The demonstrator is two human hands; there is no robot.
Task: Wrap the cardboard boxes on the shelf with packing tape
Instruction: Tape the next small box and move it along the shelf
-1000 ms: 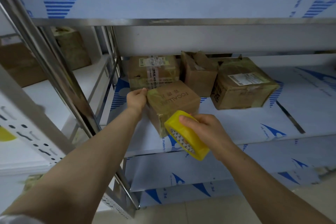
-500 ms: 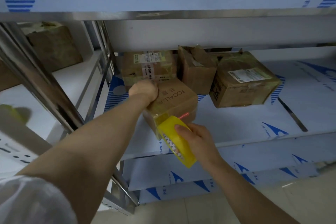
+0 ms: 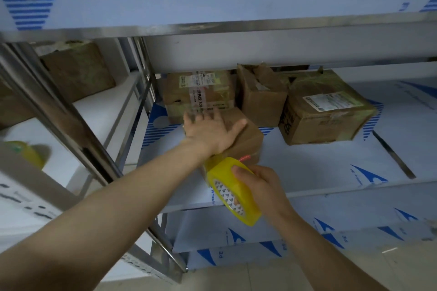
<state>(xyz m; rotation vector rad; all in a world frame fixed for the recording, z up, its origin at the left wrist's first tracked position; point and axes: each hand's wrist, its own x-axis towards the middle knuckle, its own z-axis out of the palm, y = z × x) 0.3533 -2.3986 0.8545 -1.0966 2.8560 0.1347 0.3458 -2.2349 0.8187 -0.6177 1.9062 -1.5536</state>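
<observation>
**A:** Start well left of the small cardboard box. What's there?

**B:** On the neighbouring rack's white shelf there's a spare yellow tape roll, blurred. Behind it, further back, is a brown carton. A slanting steel post stands between them and the small cardboard box.

**A:** And the left hand?

**B:** It lies palm-down on top of the small cardboard box. The fingers are straight and spread, and the thumb points right. It presses rather than grasps.

**A:** Where does that box sit?

**B:** On the middle shelf, close to its front edge and turned corner-on to the camera.

**A:** The tape?

**B:** The roll of yellow packing tape is against the box's near lower corner, tilted. I can't tell whether the strip is already stuck on. The right hand is clenched around the roll from the right, fingers curled over its rim.

**A:** Behind the box?

**B:** A labelled taped box is right behind it, partly hidden by the left hand. To the right of that is a box with loose flaps. Further right, apart from the small cardboard box, is a large taped box with a shipping label.
</observation>
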